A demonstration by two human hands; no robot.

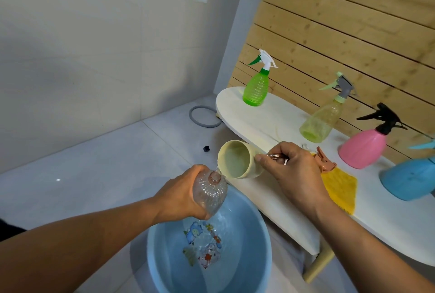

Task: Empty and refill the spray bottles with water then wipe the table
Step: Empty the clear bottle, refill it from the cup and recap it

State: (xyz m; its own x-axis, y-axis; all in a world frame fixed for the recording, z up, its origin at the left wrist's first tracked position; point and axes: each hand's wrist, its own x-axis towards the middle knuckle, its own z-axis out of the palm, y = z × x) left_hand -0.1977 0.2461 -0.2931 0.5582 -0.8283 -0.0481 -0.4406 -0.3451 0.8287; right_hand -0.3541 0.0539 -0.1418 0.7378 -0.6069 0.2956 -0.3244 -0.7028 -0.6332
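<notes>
My left hand point(181, 195) grips a clear ribbed bottle point(209, 192) with its spray head off, held tilted over a blue basin point(261, 229) that has water in it. My right hand point(294, 170) holds a cream cup point(237, 162) by its handle, tipped sideways. A thin stream of water runs from the cup's lip into the bottle's pink neck. A pink spray head point(326, 163) lies on the white table point(270, 123) just behind my right hand.
On the table stand a green spray bottle point(256, 86), a pale yellow one point(321, 120), a pink one point(363, 149) and a blue one point(407, 179). A yellow cloth point(341, 189) lies near the front edge. A grey ring point(204, 117) and a small black cube point(206, 149) lie on the floor.
</notes>
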